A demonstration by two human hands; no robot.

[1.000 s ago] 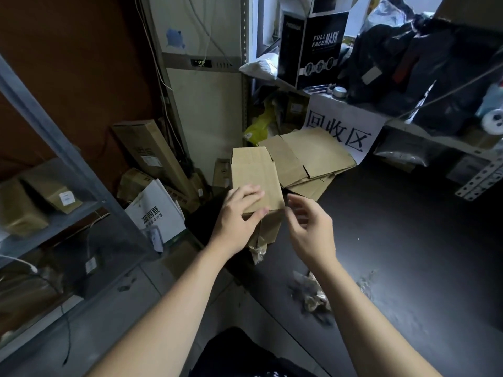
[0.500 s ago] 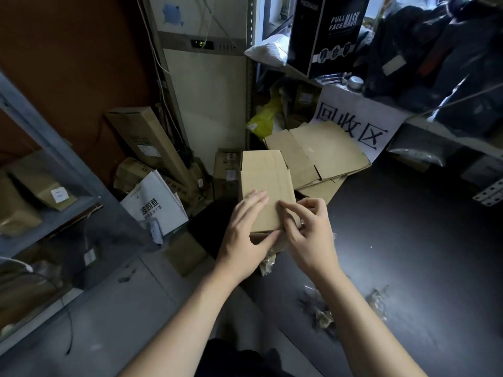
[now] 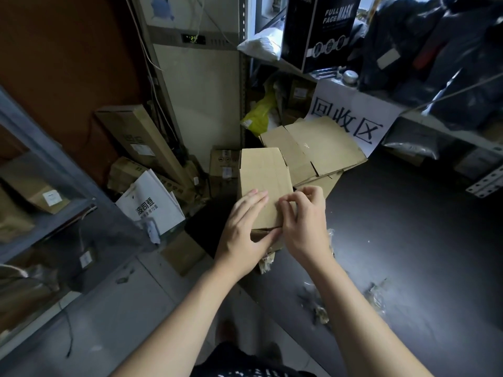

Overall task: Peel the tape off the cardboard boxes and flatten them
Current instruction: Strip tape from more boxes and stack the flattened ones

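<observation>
Holding one cardboard box (image 3: 263, 174) — left hand (image 3: 242, 236), right hand (image 3: 305, 227).

Dark table (image 3: 408, 240): flattened cardboard stack (image 3: 326, 142), tape scraps (image 3: 318, 314).

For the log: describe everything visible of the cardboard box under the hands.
The cardboard box is plain brown board, still assembled, top face upward, at the edge of the dark table before flattened cardboard. The left hand lies on top, thumb round the near edge; fingers of the right hand pinch at its top face.
</observation>
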